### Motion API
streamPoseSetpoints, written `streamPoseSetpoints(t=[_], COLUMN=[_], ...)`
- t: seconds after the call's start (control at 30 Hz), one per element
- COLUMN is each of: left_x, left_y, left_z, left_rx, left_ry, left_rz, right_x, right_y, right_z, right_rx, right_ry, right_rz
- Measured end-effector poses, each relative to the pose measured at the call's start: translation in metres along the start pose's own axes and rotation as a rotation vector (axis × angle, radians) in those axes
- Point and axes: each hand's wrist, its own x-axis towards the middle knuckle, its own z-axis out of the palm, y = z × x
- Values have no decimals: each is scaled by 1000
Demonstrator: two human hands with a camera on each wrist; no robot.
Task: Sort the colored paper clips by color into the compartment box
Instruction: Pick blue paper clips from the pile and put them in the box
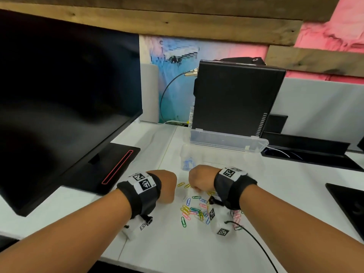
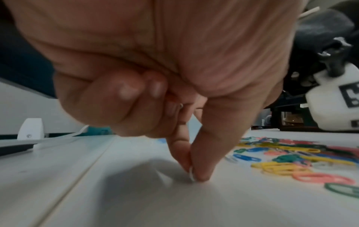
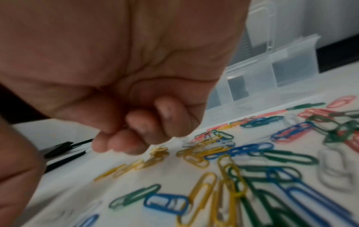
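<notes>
A loose pile of colored paper clips (image 1: 195,210) lies on the white desk (image 1: 177,249) between my wrists. The clear compartment box (image 1: 220,156) stands behind it with its lid (image 1: 226,139) raised; blue clips (image 1: 188,164) lie in its left compartment. My left hand (image 2: 191,175) pinches a white paper clip (image 2: 191,177) against the desk with thumb and forefinger, left of the pile. My right hand (image 3: 126,138) hovers with its fingers curled just over several yellow clips (image 3: 159,151); nothing shows inside its fingers. In the head view both hands (image 1: 167,186) (image 1: 199,180) are fists seen from behind.
A large black monitor (image 1: 59,105) and its base (image 1: 118,168) stand to the left. A black computer case (image 1: 236,97) rises right behind the box. Black trays (image 1: 307,152) (image 1: 348,205) lie to the right. A thin black cable (image 1: 256,245) trails from my right wrist.
</notes>
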Motion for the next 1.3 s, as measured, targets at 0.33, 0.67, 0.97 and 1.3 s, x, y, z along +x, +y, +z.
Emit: streamPoseSetpoints(t=[0.33, 0.67, 0.97, 1.3], left_x=[13, 20, 16, 20], left_y=[-44, -40, -14, 10], left_z=[4, 1, 2, 6], left_rx=[-1322, -779, -183, 92], left_ry=[84, 147, 164, 105], left_rz=[-179, 4, 83, 130], right_x=[9, 2, 6, 36], right_y=[-12, 9, 61, 54], right_z=[11, -17, -61, -59], right_rx=[-167, 114, 676, 172], right_ry=[-7, 93, 329, 395], right_rz=[-99, -119, 144, 134])
